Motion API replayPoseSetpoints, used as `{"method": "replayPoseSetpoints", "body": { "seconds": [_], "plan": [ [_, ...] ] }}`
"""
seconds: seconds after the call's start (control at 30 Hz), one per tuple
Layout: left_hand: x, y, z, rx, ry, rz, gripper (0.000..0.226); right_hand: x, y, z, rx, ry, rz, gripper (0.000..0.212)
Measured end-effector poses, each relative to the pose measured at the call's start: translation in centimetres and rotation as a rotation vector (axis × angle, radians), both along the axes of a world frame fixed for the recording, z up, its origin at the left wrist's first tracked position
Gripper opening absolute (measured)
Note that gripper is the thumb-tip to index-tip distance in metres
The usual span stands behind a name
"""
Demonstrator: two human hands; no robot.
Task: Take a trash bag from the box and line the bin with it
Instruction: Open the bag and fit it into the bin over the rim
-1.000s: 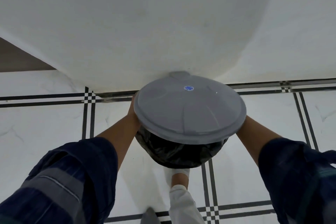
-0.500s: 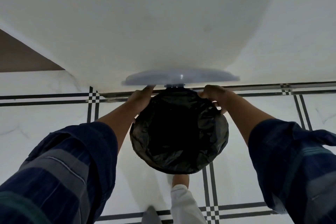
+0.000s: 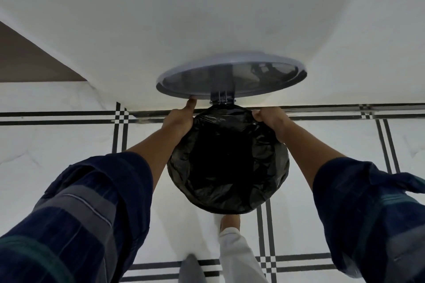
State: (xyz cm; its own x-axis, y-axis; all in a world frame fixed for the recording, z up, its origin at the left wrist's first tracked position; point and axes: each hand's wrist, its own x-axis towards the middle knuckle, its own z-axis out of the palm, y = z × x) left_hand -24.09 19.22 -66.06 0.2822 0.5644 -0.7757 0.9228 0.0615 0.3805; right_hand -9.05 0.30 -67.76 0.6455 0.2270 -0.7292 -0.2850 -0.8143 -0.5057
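The fingers (image 3: 258,114) of the right hand (image 3: 274,123) are curled tight over the far right part of the bag (image 3: 227,163), and they pinch the black plastic against the rim of the bin (image 3: 230,210). The left hand (image 3: 178,122) lies on the far left part of the rim; its thumb (image 3: 190,103) points up and touches the edge of the lid (image 3: 230,76), and I cannot tell if its other fingers are holding the plastic or only pressing on it.

The bag is in the centre of the frame. It already sits inside the bin and its edge is folded over the rim all around, so I think the lining is almost done and only the part near the hinge (image 3: 222,97) remains to be tucked.

The lid stands open above the hands, in the upper middle, and it leans toward the white wall (image 3: 207,7). It seems that mainly the thumb keeps it there. If the thumb slips, the lid may fall on both hands and push the plastic off.

The plastic is thin and stretched at the far side. A hard pull there could tear it on the hinge, or drag the near edge off the rim and into the bin.

A foot (image 3: 230,221) is on the tiled floor (image 3: 69,145) just below the bin, perhaps on a pedal; I cannot see this clearly.
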Motion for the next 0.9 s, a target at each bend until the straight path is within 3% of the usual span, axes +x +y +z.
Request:
{"method": "replayPoseSetpoints", "body": {
  "seconds": [0.2, 0.3, 0.37, 0.5, 0.67, 0.83, 0.9],
  "plan": [
    [0.5, -0.3, -0.1, -0.009, -0.029, 0.013, 0.097, -0.2, -1.8, 0.2, 0.02, 0.289, -0.179, 0.049],
    [0.7, -0.2, -0.1, -0.007, -0.041, 0.047, 0.098, 0.2, -2.4, -1.1, 0.054, 0.267, -0.204, 0.069],
    [0.6, 0.0, -0.4, -0.028, -0.038, 0.07, 0.101, 0.2, -2.5, -1.5, 0.068, 0.194, -0.21, 0.065],
    [-0.1, 1.0, -0.9, -0.223, -0.05, 0.152, 0.11, 0.2, -3.0, -1.9, 0.071, 0.253, -0.272, 0.079],
    [-0.2, 1.0, -1.9, -0.279, -0.122, 0.19, 0.06, -0.1, -2.8, -1.5, 0.111, 0.269, -0.351, 0.063],
    [-0.7, 0.7, -2.2, -0.292, -0.163, 0.187, 0.038, -0.8, -2.6, -1.4, 0.045, 0.088, -0.353, 0.051],
    [-1.3, 0.8, -2.0, -0.289, -0.19, 0.227, 0.037, -0.8, -2.8, -1.6, -0.003, 0.011, -0.327, 0.063]
  ]
}}
